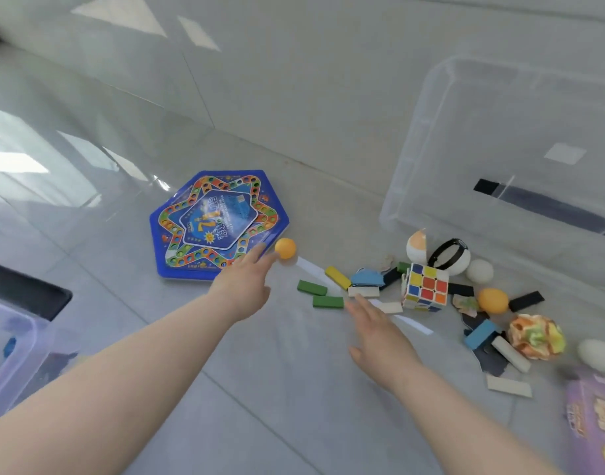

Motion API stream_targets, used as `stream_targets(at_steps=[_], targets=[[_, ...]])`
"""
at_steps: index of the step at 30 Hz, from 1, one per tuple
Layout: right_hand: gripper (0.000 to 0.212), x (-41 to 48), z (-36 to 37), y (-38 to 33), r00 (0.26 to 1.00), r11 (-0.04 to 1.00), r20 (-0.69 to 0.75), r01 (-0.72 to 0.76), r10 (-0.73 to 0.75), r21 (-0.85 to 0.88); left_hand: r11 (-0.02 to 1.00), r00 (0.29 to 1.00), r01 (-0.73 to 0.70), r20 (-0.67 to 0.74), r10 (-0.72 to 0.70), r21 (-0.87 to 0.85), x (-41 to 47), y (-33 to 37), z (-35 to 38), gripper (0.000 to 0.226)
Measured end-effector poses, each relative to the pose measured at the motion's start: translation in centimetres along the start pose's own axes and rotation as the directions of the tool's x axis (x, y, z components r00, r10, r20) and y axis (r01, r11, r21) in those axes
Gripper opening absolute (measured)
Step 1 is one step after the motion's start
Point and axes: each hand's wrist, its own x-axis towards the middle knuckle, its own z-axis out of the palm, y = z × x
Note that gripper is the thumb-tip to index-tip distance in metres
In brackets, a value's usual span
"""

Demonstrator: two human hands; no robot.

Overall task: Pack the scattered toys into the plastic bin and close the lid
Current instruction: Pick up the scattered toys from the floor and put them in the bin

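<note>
Left hand (243, 286), fingers straight and spread, reaches to an orange ball (285, 248) beside the board (219, 224), probably to collect it. Right hand (376, 330) hovers flat, empty, near the blocks (328, 301). Bin (414, 166) stands far right, mouth upward, long axis seemingly running rightward off-frame.

On my blue hexagonal game board (219, 224) I read a big yellow 7 and, upside down, perhaps 游戏. The purple box (596, 416) has yellow lettering too blurred to read.
</note>
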Motion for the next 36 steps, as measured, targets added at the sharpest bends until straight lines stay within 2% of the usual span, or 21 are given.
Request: stream_targets(at_steps=[4,7,10,14,17,20,21,24,26,29,34,36], targets=[[0.070,1.5,0.3,-0.6,1.000,0.996,0.023,0.001,0.001,-0.087,0.998,0.996,-0.017,-0.092,0.011,-0.066,5.1,-1.0,1.1,0.068],[0.069,3.8,0.1,-1.6,0.999,0.985,0.002,0.034,-0.034,-0.168,0.997,0.996,-0.074,-0.060,0.073,-0.011,7.5,-1.5,1.9,0.066],[0.071,6.3,0.1,-1.9,0.999,0.962,-0.009,0.040,-0.044,-0.270,0.991,0.992,-0.123,-0.026,0.124,0.052,8.5,-1.9,3.1,0.054],[0.065,8.3,0.8,-2.1,0.997,0.924,0.030,0.078,-0.072,-0.374,0.955,0.971,-0.217,-0.055,0.232,0.200,8.9,-2.6,4.2,0.041],[0.056,8.9,1.9,-2.4,0.999,0.932,0.031,0.045,-0.036,-0.359,0.951,0.964,-0.236,-0.075,0.255,0.201,8.4,-3.0,4.9,0.038],[0.043,9.4,3.3,-2.8,0.962,0.917,-0.234,0.039,-0.143,-0.398,0.963,0.968,-0.240,-0.042,0.247,0.127,7.8,-3.1,5.1,0.036],[0.035,9.5,3.6,-2.9,0.949,0.910,-0.269,0.042,-0.166,-0.412,0.969,0.971,-0.235,-0.025,0.237,0.070,7.6,-3.1,5.0,0.035],[0.024,9.1,4.3,-3.7,0.934,0.898,-0.311,0.021,-0.175,-0.440,0.972,0.978,-0.210,-0.009,0.210,-0.107,7.0,-3.2,4.6,0.030],[0.030,8.7,4.5,-4.2,0.938,0.905,-0.314,-0.002,-0.145,-0.425,0.969,0.986,-0.168,-0.005,0.170,-0.183,6.5,-3.6,4.4,0.027],[0.044,8.0,4.5,-4.7,0.950,0.901,-0.289,-0.023,-0.115,-0.434,0.971,0.991,-0.131,0.011,0.136,-0.201,5.9,-4.2,4.2,0.026],[0.036,7.4,4.6,-5.3,0.935,0.837,-0.308,-0.021,-0.177,-0.546,0.975,0.994,-0.112,-0.002,0.114,-0.194,5.1,-4.4,3.7,0.024],[0.036,7.0,4.3,-5.0,0.931,0.862,-0.310,0.011,-0.194,-0.507,0.972,0.994,-0.111,-0.023,0.108,-0.208,4.8,-4.5,3.6,0.024]])
